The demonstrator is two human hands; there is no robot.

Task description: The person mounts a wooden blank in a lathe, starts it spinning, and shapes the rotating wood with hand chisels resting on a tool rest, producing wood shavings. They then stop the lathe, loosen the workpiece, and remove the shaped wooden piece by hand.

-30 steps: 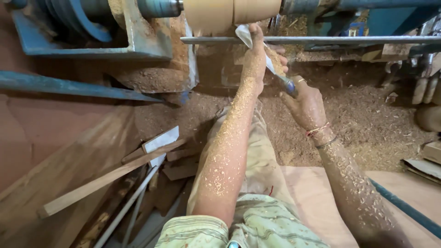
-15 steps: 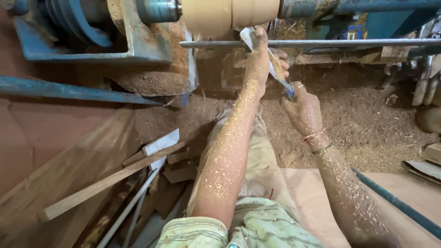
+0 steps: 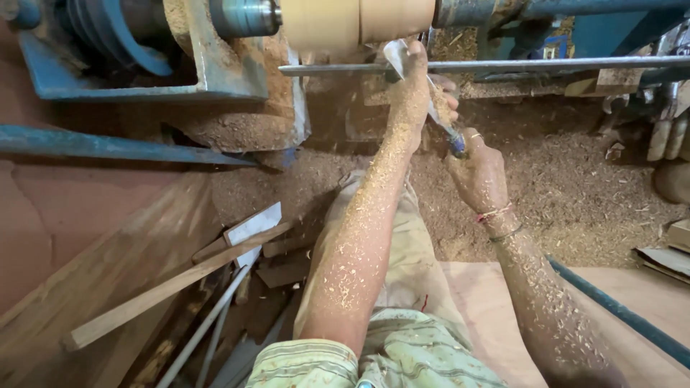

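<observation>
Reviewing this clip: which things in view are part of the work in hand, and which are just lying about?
In use:
- left hand, pressing the chisel blade on the rest bar
- right hand, grip on the chisel handle
- pale wood workpiece on the lathe

Lying about:
- wooden slat
- flat metal blade
- sawdust heap

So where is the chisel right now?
In the head view, upper centre: the chisel rests on the metal rest bar, held between left hand and right hand, below the wooden workpiece.
</observation>
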